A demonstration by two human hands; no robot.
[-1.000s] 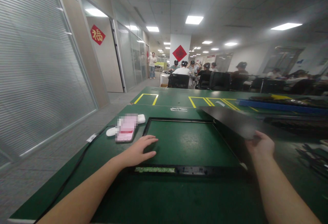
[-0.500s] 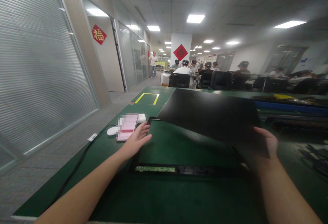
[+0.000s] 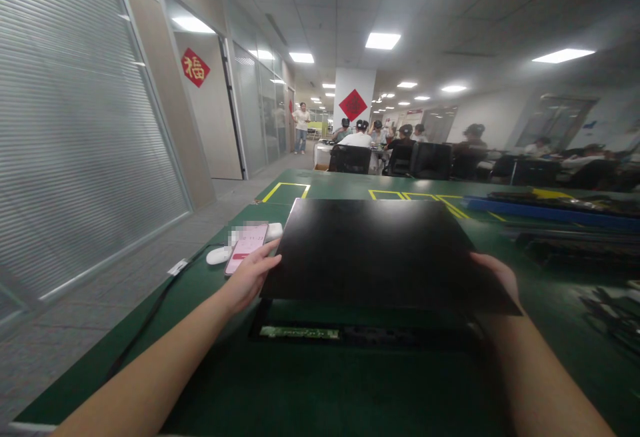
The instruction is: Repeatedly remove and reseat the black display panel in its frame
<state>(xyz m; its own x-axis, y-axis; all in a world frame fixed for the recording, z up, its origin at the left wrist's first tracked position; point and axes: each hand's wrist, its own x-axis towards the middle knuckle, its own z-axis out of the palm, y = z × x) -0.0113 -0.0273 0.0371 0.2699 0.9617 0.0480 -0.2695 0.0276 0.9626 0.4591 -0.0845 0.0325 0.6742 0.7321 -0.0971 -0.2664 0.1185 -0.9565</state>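
A flat black display panel [image 3: 385, 257] is held over the table between my two hands. My left hand [image 3: 253, 275] grips its left edge, thumb on top and fingers partly hidden behind. At the right edge my right hand [image 3: 495, 273] has hold of it, most of its fingers out of sight underneath. Below the panel lies a thin black frame [image 3: 400, 337], mostly covered. Along its near side runs a green circuit board strip [image 3: 300, 333]. A phone [image 3: 246, 247] with a lit pink screen is just beyond my left hand.
A white mouse-shaped object [image 3: 218, 255] and a black cable [image 3: 150, 313] lie on the green table [image 3: 280, 397]. To the right are a blue tray [image 3: 540, 209] with dark parts and tangled cables [image 3: 615, 317]. Several people sit at tables behind; one person stands.
The panel has swung from a tilt at the right to a more level position over the frame, nearer me. My left hand, open before, now grips its left edge.
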